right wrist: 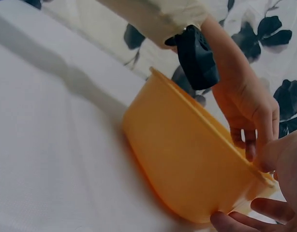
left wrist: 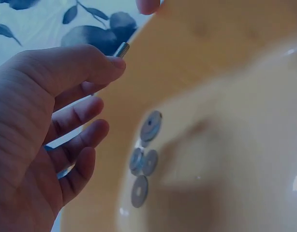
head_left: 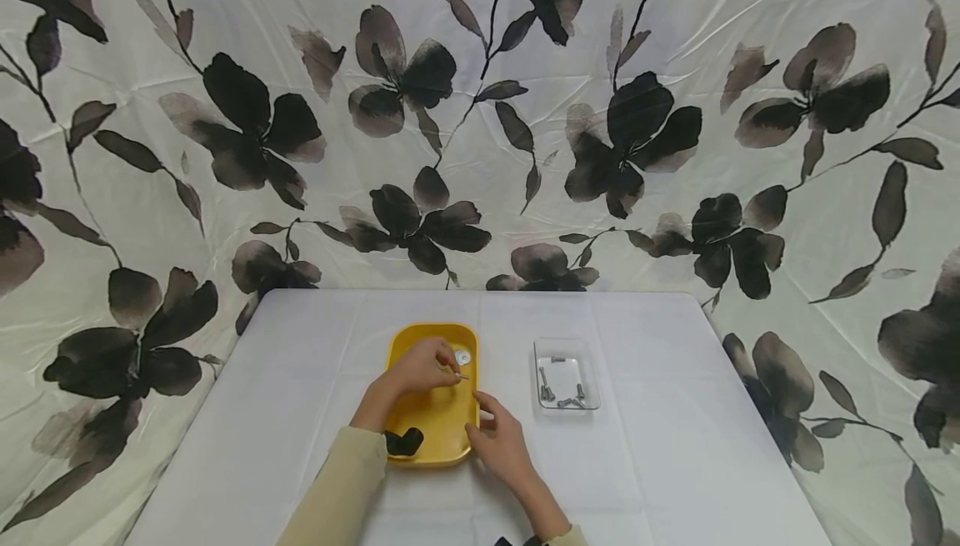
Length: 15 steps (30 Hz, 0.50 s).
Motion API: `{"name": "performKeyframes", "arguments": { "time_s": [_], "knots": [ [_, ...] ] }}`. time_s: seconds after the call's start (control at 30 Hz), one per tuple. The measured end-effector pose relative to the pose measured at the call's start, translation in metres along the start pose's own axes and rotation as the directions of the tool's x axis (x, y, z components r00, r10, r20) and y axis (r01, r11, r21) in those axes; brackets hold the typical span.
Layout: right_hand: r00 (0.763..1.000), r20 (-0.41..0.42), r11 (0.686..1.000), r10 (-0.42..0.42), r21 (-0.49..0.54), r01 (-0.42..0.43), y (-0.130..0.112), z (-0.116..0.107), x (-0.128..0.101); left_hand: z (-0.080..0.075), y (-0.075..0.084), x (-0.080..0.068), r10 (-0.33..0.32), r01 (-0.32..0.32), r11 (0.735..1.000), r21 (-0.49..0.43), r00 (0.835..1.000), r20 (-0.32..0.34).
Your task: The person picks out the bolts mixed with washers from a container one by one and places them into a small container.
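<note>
My left hand (head_left: pixel 423 365) is over the yellow bin (head_left: pixel 431 450), pinching a bolt (left wrist: pixel 122 49) between thumb and index finger. The bolt's threaded end sticks out past the thumb tip; its head is hidden. In the left wrist view the other fingers are loosely bent. Several flat metal washers (left wrist: pixel 139 192) lie at the far end of the bin, below this hand. My right hand (head_left: pixel 501 442) grips the bin's right side, its thumb at the rim and its fingers against the outer wall (right wrist: pixel 187 154).
To the right of the bin a clear plastic box (head_left: pixel 592 379) holds several bolts (head_left: pixel 545 388). Both stand on a white-covered table (head_left: pixel 660 446). A floral cloth (head_left: pixel 517 129) hangs behind the table's far edge.
</note>
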State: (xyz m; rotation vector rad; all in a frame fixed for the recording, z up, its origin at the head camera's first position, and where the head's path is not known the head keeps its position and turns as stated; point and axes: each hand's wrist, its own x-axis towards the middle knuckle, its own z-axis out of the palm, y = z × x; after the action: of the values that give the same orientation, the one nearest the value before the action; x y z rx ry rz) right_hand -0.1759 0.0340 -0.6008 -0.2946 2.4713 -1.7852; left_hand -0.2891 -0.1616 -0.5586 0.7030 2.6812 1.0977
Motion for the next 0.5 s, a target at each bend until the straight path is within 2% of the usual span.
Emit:
{"name": "performKeyframes", "arguments": {
  "time_s": [0.13, 0.27, 0.5],
  "knots": [
    [0.999, -0.016, 0.999, -0.041, 0.002, 0.042, -0.005, -0.005, 0.000, -0.002, 0.007, 0.000, -0.010, 0.010, 1.000, -0.015, 1.000, -0.011],
    [0.996, -0.039, 0.996, -0.078, -0.036, 0.076, -0.008, -0.015, 0.001, -0.003, 0.015, 0.003, -0.019, 0.018, 0.999, -0.038, 1.000, -0.018],
    [0.993, -0.082, 0.987, -0.084, -0.140, 0.072, -0.011, -0.037, 0.007, -0.005, 0.032, 0.011, 0.036, -0.038, 0.998, -0.046, 0.999, -0.037]
  ]
}}
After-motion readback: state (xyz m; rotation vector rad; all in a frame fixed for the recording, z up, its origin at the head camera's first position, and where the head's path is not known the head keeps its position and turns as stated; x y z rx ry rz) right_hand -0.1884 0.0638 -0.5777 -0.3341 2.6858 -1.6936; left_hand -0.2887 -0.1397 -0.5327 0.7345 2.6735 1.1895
